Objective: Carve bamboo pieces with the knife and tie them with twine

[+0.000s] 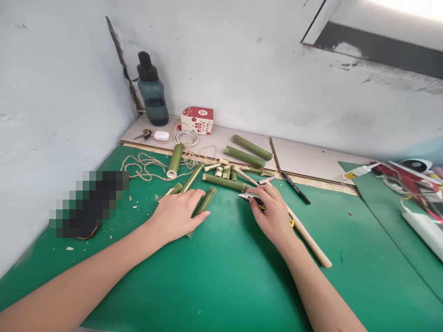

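My left hand [180, 210] lies on the green tabletop [194, 286], closed around a short green bamboo piece [207, 199] held between thumb and fingers. My right hand [273, 212] grips a utility knife [262, 205] with a black and yellow handle; its blade points left, apart from the bamboo piece. Just beyond the blade rests a bamboo tube [224, 182]. Partly under my right hand is a hammer with a pale wooden handle [311, 242]. More split bamboo [191, 177] and short cut pieces [226, 172] lie beyond my hands.
An upright bamboo tube [176, 161] stands by loose twine [141, 166]. Along the wall are a bottle [154, 99], a red and white box [197, 121] and two bamboo tubes [244, 157]. A black marker [296, 187], glue bottle [358, 172] and white power strip [424, 235] lie rightward.
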Tool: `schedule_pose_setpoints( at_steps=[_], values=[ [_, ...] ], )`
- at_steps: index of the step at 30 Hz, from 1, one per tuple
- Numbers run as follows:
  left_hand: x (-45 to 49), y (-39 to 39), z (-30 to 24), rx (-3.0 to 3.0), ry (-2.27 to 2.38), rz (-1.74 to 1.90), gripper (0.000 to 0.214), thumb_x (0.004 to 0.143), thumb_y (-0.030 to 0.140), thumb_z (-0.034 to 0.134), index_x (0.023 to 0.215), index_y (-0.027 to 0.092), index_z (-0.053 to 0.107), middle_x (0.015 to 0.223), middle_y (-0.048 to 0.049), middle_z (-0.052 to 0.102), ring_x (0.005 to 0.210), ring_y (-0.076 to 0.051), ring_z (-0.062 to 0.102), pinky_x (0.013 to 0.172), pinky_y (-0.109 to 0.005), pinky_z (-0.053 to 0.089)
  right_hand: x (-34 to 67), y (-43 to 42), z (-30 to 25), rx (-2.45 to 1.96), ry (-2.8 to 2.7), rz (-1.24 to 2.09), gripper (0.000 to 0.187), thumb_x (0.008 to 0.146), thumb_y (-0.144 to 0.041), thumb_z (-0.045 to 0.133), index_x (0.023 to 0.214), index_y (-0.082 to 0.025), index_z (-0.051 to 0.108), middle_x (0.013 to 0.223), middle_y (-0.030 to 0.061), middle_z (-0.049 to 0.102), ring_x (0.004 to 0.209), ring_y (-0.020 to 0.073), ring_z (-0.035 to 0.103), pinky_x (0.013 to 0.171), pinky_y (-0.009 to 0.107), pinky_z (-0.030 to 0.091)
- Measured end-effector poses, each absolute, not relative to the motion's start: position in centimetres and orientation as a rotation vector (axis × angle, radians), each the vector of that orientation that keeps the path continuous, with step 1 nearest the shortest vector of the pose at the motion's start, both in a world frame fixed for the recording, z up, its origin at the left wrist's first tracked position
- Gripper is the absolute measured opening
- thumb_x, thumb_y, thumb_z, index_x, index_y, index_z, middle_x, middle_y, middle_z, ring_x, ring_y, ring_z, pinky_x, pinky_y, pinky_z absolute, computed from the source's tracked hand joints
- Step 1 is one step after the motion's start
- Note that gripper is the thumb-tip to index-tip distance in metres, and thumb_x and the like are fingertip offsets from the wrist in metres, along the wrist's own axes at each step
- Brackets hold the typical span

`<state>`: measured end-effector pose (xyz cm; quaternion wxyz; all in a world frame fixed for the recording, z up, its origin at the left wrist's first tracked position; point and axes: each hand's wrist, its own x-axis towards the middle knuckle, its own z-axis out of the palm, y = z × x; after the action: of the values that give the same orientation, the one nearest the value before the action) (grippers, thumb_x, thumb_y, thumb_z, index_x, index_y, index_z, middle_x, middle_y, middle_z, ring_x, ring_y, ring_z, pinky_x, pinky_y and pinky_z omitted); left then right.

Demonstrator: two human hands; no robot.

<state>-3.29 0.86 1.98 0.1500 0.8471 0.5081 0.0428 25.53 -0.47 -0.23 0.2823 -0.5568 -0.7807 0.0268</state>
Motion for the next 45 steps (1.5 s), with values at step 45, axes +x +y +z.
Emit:
schedule_pose_setpoints(
  at_steps=[45],
  values=[
    [-2.8, -0.8, 0.8, 0.833, 0.933, 0.568, 0.031, 0.083, 0.046, 0.072, 0.091, 0.017, 0.062, 0.084, -0.0045, 0.069, 0.053, -0.006, 0.042, 0.044, -0.019, 0.022, 23.8, -3.3, 0.9, -1.463, -2.103, 0.209, 0.016, 0.099, -0.023, 0.061, 0.101, -0.028, 0.046, 0.097, 0.005, 0.067, 0.084, 0.0225, 0.068, 0.072, 0.035, 0.053]
  ],
)
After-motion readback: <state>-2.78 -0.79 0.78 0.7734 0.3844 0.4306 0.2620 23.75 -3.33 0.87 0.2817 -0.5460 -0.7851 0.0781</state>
